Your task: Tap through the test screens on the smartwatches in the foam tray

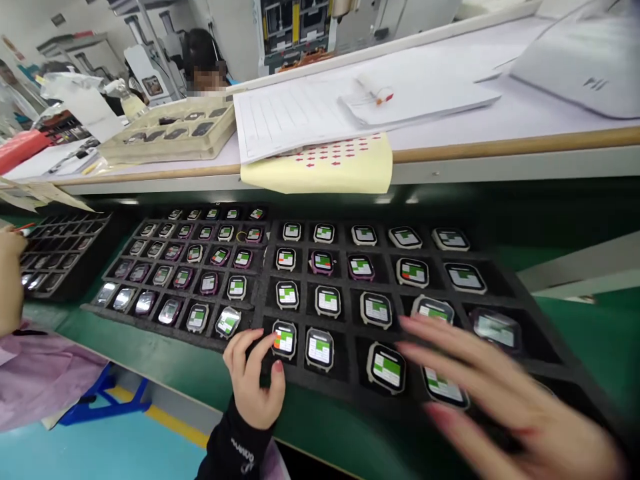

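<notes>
Two black foam trays (350, 327) hold rows of square smartwatch cases with lit screens showing green and white blocks. My left hand (257, 383) is at the front edge, fingers curved and apart. Its fingertips reach the lower left of a smartwatch (285, 339) with an orange patch on its screen; whether they touch it I cannot tell. My right hand (515, 393), blurred, spreads its fingers over the right side, holding nothing visible. Beneath them lies a smartwatch (445, 388), partly covered. Another smartwatch (386, 368) sits just left of those fingers.
A raised shelf (450, 147) runs behind the trays, bearing papers (290, 120), a yellow sheet (350, 163) and a beige tray (165, 150). At far left, a co-worker's hand (10, 247) is beside another dark tray (60, 253). A second person (203, 60) sits beyond the shelf.
</notes>
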`<state>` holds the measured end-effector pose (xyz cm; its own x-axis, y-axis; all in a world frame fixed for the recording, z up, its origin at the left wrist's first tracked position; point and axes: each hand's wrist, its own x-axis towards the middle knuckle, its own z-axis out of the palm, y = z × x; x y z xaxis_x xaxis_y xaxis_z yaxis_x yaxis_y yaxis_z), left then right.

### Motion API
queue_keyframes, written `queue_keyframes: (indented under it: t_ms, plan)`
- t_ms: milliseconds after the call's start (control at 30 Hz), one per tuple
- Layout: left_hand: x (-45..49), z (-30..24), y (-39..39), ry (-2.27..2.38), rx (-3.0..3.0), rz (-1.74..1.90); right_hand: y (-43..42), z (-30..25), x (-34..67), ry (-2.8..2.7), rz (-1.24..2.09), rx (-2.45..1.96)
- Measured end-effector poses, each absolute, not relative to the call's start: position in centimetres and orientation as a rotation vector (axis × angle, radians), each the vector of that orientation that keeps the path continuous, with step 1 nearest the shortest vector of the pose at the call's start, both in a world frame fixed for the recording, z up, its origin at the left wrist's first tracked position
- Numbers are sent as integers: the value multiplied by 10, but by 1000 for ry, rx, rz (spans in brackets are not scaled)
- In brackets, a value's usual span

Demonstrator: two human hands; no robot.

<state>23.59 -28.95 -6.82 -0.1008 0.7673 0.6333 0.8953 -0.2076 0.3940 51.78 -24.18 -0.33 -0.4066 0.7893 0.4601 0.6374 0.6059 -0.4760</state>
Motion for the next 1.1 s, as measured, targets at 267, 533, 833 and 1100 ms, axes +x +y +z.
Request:
queue_keyframes:
  t_ms: [267,533,833,1100]
  plan:
    - [236,-65,-287,-1854,-2021,-1247,-235,-19,457,-2471,272,-800]
    - [235,-62,-285,-1862,-2000,-1310,-238,-20,457,-2578,189,-865]
    - [235,-63,-286,-1802,-2018,-1285,-242,-19,468,-2308,299,-843]
    - [234,-63,-284,-1775,-2027,-1280,-254,-15,499,-2193,256,-865]
